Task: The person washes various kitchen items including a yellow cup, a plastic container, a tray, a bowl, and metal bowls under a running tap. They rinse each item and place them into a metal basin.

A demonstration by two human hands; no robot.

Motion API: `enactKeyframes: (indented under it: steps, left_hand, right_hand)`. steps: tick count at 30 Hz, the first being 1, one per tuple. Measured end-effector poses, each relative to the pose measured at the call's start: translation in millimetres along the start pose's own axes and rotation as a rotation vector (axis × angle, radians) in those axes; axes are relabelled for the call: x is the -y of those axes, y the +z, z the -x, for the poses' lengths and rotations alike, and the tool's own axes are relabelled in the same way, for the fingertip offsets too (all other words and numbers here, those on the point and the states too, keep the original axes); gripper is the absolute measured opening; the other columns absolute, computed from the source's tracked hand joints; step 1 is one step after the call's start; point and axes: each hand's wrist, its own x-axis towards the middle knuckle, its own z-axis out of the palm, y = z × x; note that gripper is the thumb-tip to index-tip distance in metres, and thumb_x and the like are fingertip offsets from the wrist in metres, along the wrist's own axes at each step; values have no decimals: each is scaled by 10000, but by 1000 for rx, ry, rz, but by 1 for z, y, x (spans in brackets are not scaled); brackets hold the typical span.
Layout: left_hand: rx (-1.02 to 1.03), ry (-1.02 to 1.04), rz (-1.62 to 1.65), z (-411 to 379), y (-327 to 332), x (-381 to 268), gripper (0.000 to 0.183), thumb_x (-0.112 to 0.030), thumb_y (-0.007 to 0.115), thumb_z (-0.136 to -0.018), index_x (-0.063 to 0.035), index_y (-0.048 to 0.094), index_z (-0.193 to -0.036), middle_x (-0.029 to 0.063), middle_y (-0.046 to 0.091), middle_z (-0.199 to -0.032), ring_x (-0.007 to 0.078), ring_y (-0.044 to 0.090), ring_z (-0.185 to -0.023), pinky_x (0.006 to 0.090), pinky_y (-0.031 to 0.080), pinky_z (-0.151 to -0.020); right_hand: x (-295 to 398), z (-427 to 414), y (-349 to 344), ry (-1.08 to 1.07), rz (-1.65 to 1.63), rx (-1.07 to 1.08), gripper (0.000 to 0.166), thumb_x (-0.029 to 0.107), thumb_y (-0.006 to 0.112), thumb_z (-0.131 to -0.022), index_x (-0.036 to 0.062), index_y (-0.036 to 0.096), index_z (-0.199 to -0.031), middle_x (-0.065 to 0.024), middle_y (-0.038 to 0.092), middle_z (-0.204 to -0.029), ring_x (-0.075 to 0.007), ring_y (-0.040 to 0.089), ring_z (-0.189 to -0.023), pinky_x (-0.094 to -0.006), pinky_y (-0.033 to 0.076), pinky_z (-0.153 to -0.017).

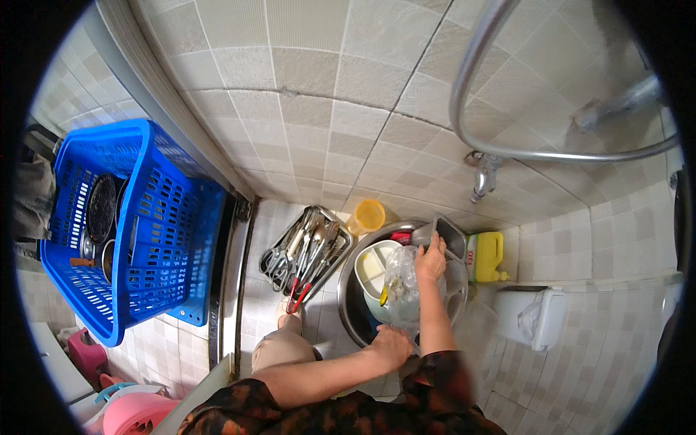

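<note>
A round stainless-steel basin (pixel 348 321) stands on the floor before me. My right hand (pixel 431 258) reaches over it and grips the near edge of a tilted rectangular metal pan (pixel 455 235) at the far right rim. My left hand (pixel 392 347) is curled at the basin's near rim; its fingers are partly hidden, so its hold is unclear. Between my hands lies a crumpled clear plastic bag (pixel 401 274) with a yellow piece on it. A pale divided container (pixel 375 266) sits left of the bag. Something red (pixel 401 237) shows behind it.
Left of the basin, a metal tray (pixel 340 253) holds scissors, red-handled tongs (pixel 298 291) and other utensils. A yellow cup (pixel 367 216) and yellow jug (pixel 485 256) flank the basin. A white bin (pixel 524 315) stands right; a blue basket (pixel 163 223) with pans stands left. A tap (pixel 480 176) projects above.
</note>
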Motion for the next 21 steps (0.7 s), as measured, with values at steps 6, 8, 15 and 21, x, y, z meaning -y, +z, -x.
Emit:
enactKeyframes:
  steps: [6,8,15,21]
  left_hand:
    - [24,21,-96,3,-11,-7,221,-134,583,-756,-45,649,-946,132,612,-978,272,617,-900,417,478,-678]
    - [59,27,-103,2,-14,-9,224,-135,590,-759,-55,652,-959,129,609,-998,273,620,-899,414,481,-676]
    - [92,-104,46,19,-18,11,197,-170,607,-770,-46,666,-911,117,647,-926,258,645,-822,409,503,-624]
    - [-358,4,156,137,-105,34,254,-275,627,-755,-45,659,-858,156,640,-756,333,624,-734,417,495,-658]
  right_hand:
    - [-9,15,-34,-54,4,20,413,216,614,-792,86,520,-1173,-143,476,-1250,-326,577,-982,-415,497,-784]
    - [-12,22,-50,-53,-1,37,334,248,604,-803,74,576,-1087,-163,553,-1154,-335,592,-945,-422,498,-767]
    - [14,28,-84,-217,-80,256,439,417,561,-811,5,610,-667,-199,593,-696,-353,578,-626,-451,428,-605]
    - [112,61,-165,-379,-349,262,294,272,598,-823,-16,624,-768,-159,581,-603,-216,546,-499,-354,417,-515]
